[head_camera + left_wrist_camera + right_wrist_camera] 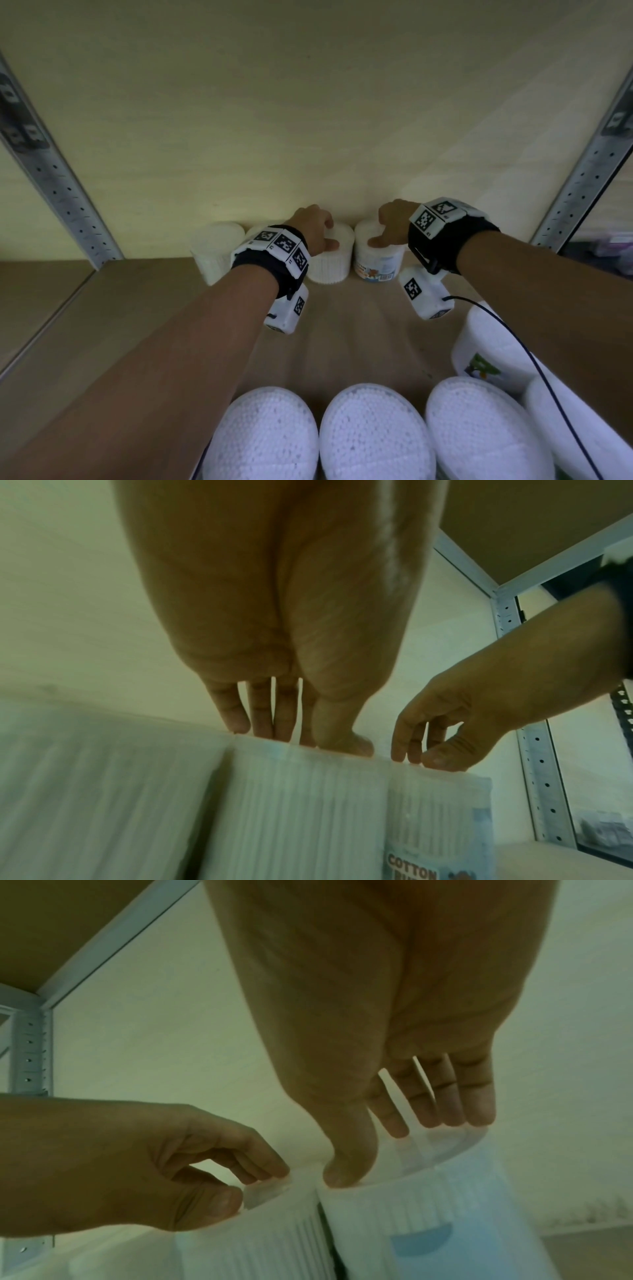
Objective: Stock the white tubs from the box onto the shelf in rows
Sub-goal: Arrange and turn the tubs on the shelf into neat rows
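Several white tubs stand in a row against the back wall of the shelf (137, 308). My left hand (322, 233) grips one ribbed tub (330, 267) from above, fingers over the far edge of its lid and thumb at the near edge. Right beside it, my right hand (394, 222) holds a labelled tub (376, 260) the same way. The left wrist view shows my left hand (304, 737) on its tub (301, 804). In the right wrist view my right hand (394, 1148) spans the labelled tub's (428, 1231) lid.
Another tub (215, 250) stands at the row's left end; one more is mostly hidden behind my left wrist. Perforated metal uprights (58, 185) (582, 178) frame the shelf. Several more tubs (373, 431) crowd the near bottom of the view. A dark cable (534, 363) hangs from my right wrist.
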